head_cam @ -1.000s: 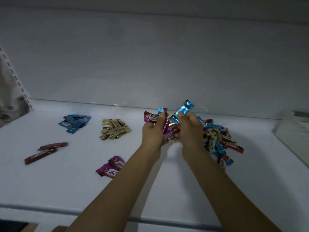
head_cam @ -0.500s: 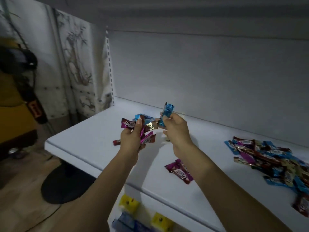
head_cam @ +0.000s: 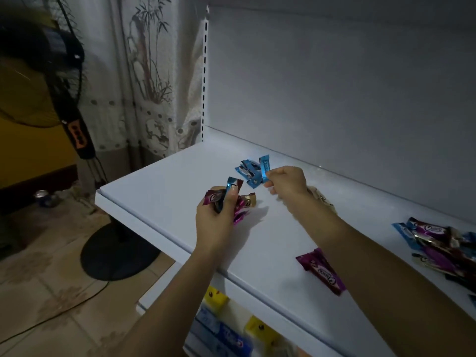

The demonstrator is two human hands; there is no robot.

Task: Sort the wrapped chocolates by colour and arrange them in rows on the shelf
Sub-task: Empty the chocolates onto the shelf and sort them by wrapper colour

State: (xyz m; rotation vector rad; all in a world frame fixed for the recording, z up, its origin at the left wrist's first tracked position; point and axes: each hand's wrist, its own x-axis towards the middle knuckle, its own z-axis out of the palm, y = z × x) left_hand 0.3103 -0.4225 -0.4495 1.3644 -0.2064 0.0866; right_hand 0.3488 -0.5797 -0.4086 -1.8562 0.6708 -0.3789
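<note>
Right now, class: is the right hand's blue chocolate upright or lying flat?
Upright: the right hand pinches the blue chocolate by its lower end.

Shelf (head_cam: 159, 191): a smooth, matt white painted surface, metal by its look.
Back panel (head_cam: 334, 99): the same flat, matt white finish is shown.
Slotted upright (head_cam: 205, 73): white painted metal, punched with slots.
Blue wrapper (head_cam: 264, 167): glossy foil-like film; light is caught along its edge.
Mixed handful (head_cam: 212, 197): shiny, crinkled film.
Purple wrappers (head_cam: 322, 270): glossy printed film.
Curtain (head_cam: 149, 73): soft, matt cloth, printed with bamboo.
Floor (head_cam: 38, 292): patterned tiles, faintly sheened.
</note>
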